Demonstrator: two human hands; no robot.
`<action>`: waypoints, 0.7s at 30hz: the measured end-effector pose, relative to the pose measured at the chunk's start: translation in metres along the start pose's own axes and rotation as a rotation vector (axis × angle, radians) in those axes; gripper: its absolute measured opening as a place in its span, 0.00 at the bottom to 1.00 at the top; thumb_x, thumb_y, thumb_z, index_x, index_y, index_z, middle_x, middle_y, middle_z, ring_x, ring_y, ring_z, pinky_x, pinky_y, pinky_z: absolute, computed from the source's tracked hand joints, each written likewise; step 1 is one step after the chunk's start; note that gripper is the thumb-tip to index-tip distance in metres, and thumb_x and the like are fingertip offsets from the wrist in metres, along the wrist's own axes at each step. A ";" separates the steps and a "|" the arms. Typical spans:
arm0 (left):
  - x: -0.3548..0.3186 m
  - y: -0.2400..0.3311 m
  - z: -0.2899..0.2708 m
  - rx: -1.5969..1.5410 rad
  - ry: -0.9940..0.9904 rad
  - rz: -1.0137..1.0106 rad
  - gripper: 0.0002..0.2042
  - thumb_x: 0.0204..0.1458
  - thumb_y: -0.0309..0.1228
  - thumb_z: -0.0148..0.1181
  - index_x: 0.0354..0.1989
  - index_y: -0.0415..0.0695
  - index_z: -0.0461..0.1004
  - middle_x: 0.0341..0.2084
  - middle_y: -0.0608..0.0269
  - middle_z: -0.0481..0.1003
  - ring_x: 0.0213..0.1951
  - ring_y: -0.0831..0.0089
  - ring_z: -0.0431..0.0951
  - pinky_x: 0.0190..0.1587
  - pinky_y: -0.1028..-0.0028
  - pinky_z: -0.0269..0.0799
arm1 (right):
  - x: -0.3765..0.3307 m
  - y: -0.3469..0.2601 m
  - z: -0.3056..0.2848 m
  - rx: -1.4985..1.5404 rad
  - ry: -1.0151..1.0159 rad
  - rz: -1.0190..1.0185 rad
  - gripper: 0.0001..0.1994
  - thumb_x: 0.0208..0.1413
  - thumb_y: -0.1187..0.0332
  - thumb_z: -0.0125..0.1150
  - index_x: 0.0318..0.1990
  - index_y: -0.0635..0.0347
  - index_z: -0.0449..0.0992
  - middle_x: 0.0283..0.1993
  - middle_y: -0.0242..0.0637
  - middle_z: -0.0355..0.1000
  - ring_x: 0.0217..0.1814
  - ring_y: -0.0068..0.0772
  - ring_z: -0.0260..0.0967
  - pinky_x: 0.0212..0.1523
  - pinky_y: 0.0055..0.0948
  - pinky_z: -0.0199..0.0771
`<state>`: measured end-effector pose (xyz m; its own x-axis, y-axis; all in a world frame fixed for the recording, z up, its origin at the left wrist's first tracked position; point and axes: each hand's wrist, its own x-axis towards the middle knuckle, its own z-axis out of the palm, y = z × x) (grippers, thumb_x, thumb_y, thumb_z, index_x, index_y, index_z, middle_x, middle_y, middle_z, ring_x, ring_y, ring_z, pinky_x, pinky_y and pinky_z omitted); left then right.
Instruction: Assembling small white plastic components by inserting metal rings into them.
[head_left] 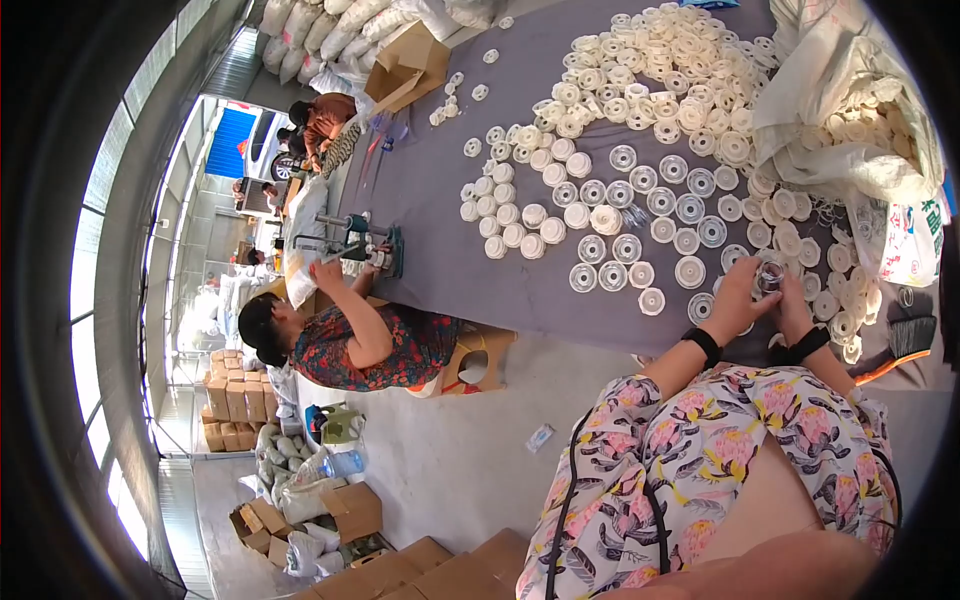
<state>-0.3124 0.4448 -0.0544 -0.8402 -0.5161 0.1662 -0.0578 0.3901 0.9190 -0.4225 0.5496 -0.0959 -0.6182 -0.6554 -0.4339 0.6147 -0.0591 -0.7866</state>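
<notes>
At the near edge of the grey-covered table, a small clear round plastic part (769, 278) sits between my two hands. My left hand (736, 300) closes its fingers on the part from the left. From the other side, my right hand (793, 306) grips it too, with some fingertips hidden. Black bands circle both wrists. Just beyond my hands lie several clear round plastic pieces (711, 231) and flat white discs (690, 271). Stacked white round caps (507, 214) stand farther left.
A big heap of white plastic rings (690, 70) covers the table's far part. An open white sack (800, 130) of parts slumps at the right, with a brush (908, 340) below it. Leftward, a co-worker (370, 340) works at a green hand press (390, 250).
</notes>
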 end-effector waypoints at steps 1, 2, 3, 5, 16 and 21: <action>0.002 0.000 0.004 -0.060 0.078 0.072 0.20 0.43 0.36 0.63 0.40 0.38 0.65 0.33 0.52 0.70 0.35 0.59 0.72 0.36 0.68 0.67 | 0.001 0.006 0.001 0.001 -0.003 -0.004 0.13 0.59 0.61 0.43 0.42 0.59 0.70 0.37 0.30 0.70 0.34 0.22 0.68 0.35 0.24 0.69; 0.004 -0.001 0.007 -0.120 0.154 0.145 0.21 0.41 0.33 0.65 0.42 0.38 0.64 0.34 0.53 0.69 0.36 0.61 0.71 0.38 0.70 0.67 | 0.001 0.009 0.002 0.072 -0.051 0.066 0.13 0.59 0.62 0.42 0.43 0.59 0.69 0.37 0.30 0.70 0.35 0.23 0.68 0.35 0.24 0.70; 0.003 -0.002 0.007 -0.118 0.154 0.150 0.21 0.41 0.33 0.65 0.42 0.38 0.64 0.34 0.53 0.69 0.36 0.61 0.71 0.38 0.70 0.67 | 0.002 0.011 0.002 0.143 -0.099 0.134 0.12 0.60 0.63 0.42 0.43 0.58 0.68 0.37 0.30 0.70 0.35 0.24 0.68 0.36 0.25 0.70; 0.001 0.001 -0.001 -0.336 0.068 -0.043 0.22 0.40 0.31 0.65 0.44 0.38 0.65 0.34 0.56 0.70 0.36 0.64 0.72 0.41 0.71 0.68 | -0.008 0.001 0.019 0.072 -0.109 0.110 0.12 0.60 0.61 0.41 0.42 0.56 0.69 0.36 0.30 0.69 0.37 0.24 0.68 0.36 0.26 0.70; 0.008 -0.005 -0.008 -0.010 -0.024 0.048 0.21 0.35 0.28 0.64 0.40 0.40 0.69 0.35 0.54 0.68 0.39 0.59 0.71 0.41 0.70 0.68 | -0.016 -0.025 0.005 -0.522 0.053 0.071 0.16 0.58 0.49 0.45 0.35 0.52 0.69 0.20 0.22 0.63 0.16 0.13 0.59 0.14 0.12 0.55; 0.005 -0.010 -0.005 -0.036 -0.106 0.047 0.20 0.34 0.28 0.64 0.40 0.39 0.70 0.35 0.54 0.67 0.39 0.58 0.70 0.41 0.69 0.68 | -0.019 -0.030 0.002 -0.467 -0.010 0.104 0.15 0.56 0.52 0.49 0.33 0.53 0.70 0.19 0.23 0.63 0.15 0.14 0.58 0.13 0.15 0.54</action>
<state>-0.3132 0.4345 -0.0608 -0.8938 -0.4139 0.1727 0.0010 0.3833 0.9236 -0.4283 0.5626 -0.0630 -0.5589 -0.6470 -0.5187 0.3861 0.3505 -0.8533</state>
